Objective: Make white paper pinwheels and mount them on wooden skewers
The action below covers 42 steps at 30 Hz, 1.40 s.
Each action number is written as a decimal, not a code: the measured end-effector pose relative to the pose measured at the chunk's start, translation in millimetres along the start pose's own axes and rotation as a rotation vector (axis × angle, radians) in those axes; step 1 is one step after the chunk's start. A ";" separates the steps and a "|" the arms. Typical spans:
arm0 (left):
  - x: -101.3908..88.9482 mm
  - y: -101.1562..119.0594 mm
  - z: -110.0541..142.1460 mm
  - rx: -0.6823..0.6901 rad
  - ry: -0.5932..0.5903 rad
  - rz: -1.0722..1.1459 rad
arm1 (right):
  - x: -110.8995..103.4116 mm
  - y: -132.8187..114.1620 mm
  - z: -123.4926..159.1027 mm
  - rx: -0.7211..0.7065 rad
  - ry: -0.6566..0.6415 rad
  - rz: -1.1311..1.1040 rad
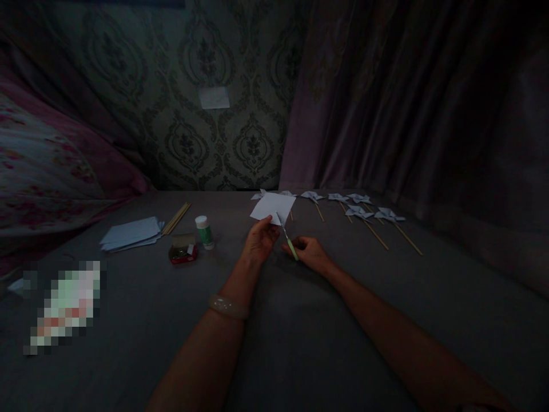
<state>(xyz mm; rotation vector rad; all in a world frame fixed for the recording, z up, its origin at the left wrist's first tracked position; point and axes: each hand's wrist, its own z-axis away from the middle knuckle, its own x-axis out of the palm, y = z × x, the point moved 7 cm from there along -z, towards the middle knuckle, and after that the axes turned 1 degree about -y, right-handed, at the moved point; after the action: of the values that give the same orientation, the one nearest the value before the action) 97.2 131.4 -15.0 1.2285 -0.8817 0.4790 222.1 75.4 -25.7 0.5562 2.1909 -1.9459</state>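
Note:
My left hand (260, 239) is closed on the lower edge of a white square sheet of paper (271, 206), with the thumb on top. In my right hand (311, 253) is a pair of scissors with light green handles (292, 249), seen nearly edge-on. Their metal blades reach up and left over the paper's lower right part. Whether the blades are apart or together I cannot tell. Behind the sheet lie paper pinwheels, partly hidden by it.
Several pinwheels on sticks (359, 213) lie at the back right. On the left are a stack of white paper (132, 233), wooden sticks (176, 218), a green-and-white glue bottle (205, 233) and a small open red box (183, 252). A pixelated patch covers something at far left.

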 end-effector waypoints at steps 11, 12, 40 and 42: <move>-19.0 9.2 -5.2 0.109 0.175 -0.008 | 1.8 -7.2 4.7 -0.076 -0.038 0.161; -20.5 10.6 -5.6 0.115 0.188 -0.006 | -0.5 -7.6 4.4 -0.070 -0.019 0.134; -9.4 1.9 -2.6 -0.008 0.120 -0.160 | -49.4 14.9 -27.2 0.026 0.242 -0.536; -8.3 0.2 -2.8 -0.014 0.104 -0.171 | -44.6 13.9 -27.0 0.031 0.214 -0.567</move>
<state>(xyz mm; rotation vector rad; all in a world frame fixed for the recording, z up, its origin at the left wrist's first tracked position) 93.0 135.2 -21.6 1.2428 -0.6843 0.3944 271.7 95.6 -18.7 0.1528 2.6806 -2.2701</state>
